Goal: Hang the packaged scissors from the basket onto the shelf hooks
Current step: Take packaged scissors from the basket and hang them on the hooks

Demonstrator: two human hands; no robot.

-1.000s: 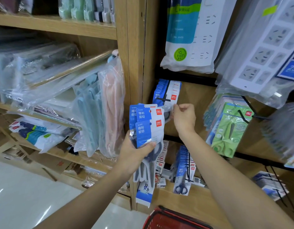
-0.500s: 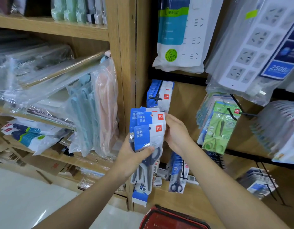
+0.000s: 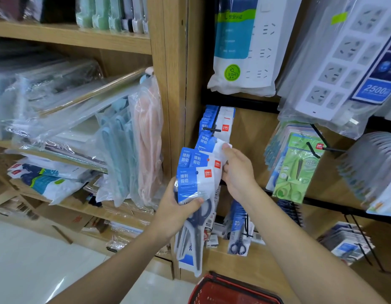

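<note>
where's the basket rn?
Head view, bottom edge, just right of centre: the red basket is cut off by the frame, directly below the scissor packs that the left hand grips.

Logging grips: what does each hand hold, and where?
Left hand grips the stack of scissor packs round its middle, thumb across the front. Right hand pinches the raised pack by its upper right corner.

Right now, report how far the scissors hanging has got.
Done: several blue-and-white packs hang on the upper hook. In hand: the right hand pinches the top of one pack, raised toward that hook but not yet on it; the left hand grips the stack. Left: that pack, the stack, and whatever the red basket holds, which cannot be seen.
</note>
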